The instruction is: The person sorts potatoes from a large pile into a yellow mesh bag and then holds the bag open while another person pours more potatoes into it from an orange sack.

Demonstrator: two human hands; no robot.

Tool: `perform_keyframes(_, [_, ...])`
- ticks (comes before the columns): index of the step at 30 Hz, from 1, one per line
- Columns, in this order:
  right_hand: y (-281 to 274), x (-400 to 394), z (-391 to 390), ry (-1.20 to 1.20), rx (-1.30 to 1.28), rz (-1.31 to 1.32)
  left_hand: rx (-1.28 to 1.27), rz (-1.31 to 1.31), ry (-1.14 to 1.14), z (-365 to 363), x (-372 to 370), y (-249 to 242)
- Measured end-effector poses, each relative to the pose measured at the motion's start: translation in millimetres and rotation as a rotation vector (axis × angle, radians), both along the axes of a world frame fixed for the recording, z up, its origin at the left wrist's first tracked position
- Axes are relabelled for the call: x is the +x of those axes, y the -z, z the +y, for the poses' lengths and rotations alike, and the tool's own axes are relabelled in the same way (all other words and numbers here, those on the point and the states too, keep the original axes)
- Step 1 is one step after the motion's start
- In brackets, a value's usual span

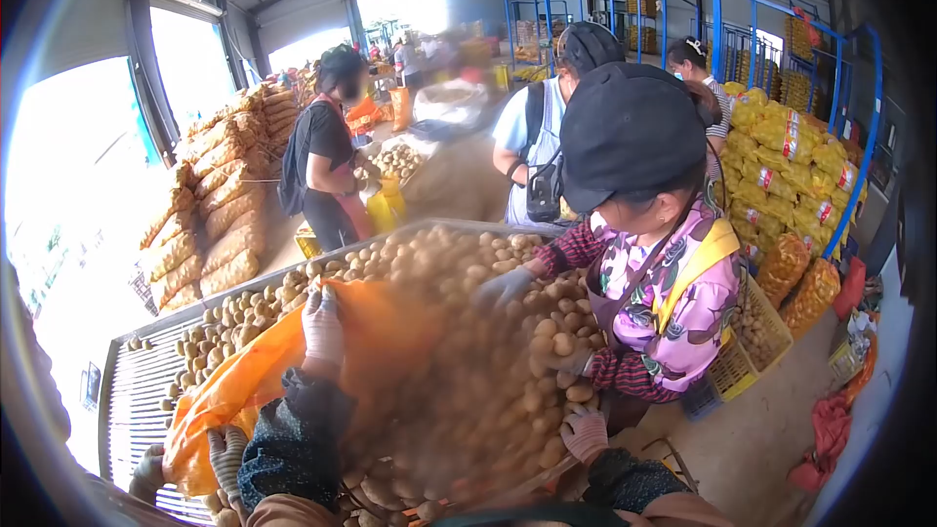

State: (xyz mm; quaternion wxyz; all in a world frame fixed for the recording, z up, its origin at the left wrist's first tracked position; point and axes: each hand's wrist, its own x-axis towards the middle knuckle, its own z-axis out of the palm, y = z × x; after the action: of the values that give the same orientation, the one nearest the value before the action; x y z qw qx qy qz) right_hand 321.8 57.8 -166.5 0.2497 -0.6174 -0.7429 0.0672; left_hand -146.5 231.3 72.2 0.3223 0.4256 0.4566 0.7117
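My left hand [323,324], in a pale knit glove, is raised with its fingers closed on the upper edge of an orange sack [259,356]. The sack spreads across the sorting table, its right part hazy behind a blurred patch. At the table's near right edge my right hand [586,432], gloved too, lies with fingers extended against the potatoes [547,415]. Another person's gloved hands [227,459] hold the sack's lower left end. A co-worker in a floral top [673,303] stands at the right, with one gloved hand [505,290] over the potatoes.
Bare slats of the table [132,400] show at the left. Stacked sacks [229,195] stand beyond it, and yellow bags [781,151] are piled at the right. A yellow crate [766,327] sits behind the co-worker. Other people [332,151] stand past the table's far side.
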Motion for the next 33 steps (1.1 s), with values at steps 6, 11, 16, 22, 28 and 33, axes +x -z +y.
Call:
perform_keyframes(6, [-10.3, -0.6, -2.4, 0.011, 0.034, 0.003, 0.045, -0.041, -0.227, 12.3, -59.2, -46.6])
perform_keyframes(11, [-8.1, 5.7, -0.4, 0.004, 0.052, 0.005, 0.078, 0.434, -0.722, 48.7, -170.4, -101.2])
perform_keyframes(16, [-11.8, 6.5, -1.9, 0.010, 0.039, -0.003, 0.113, 0.187, -0.777, 40.7, -212.9, -91.5])
perform_keyframes(22, [-10.5, 0.0, -5.2, 0.007, 0.049, 0.026, 0.069, 0.249, -0.901, 17.0, -298.0, -108.3])
perform_keyframes(28, [-12.1, 5.0, 0.2, -0.009, 0.055, 0.020, 0.146, 0.443, -0.951, -13.4, -372.5, -100.7])
perform_keyframes(33, [-8.6, 17.1, -4.5, -0.021, 0.096, 0.005, 0.200, 0.297, -0.847, -45.3, -342.7, -129.0])
